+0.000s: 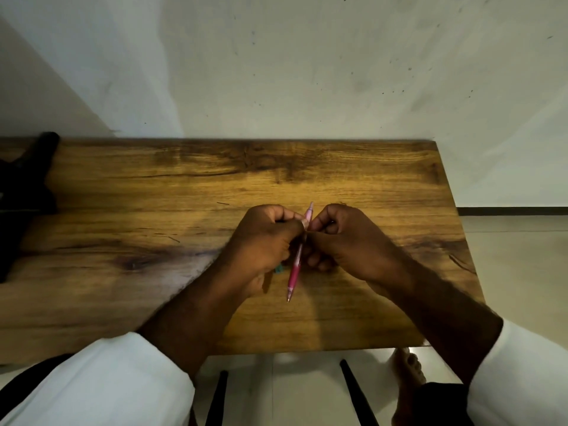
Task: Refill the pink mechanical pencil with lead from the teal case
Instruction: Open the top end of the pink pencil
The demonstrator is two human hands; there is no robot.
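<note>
The pink mechanical pencil (294, 265) is held nearly upright above the middle of the wooden table (153, 210), with its tip pointing toward me and its cap end away. My left hand (261, 244) is closed around its upper part from the left, thumb and forefinger pressed on the barrel. My right hand (347, 241) meets it from the right, fingertips pinched against the same stretch of barrel. A small piece of the teal case (278, 269) shows under my left palm; the rest is hidden. No lead can be made out.
A black object (27, 195) lies at the table's far left. The table's right edge (455, 229) and near edge (307, 352) are close to my arms. Black legs (353, 385) and a bare foot (408, 373) show on the tiled floor below.
</note>
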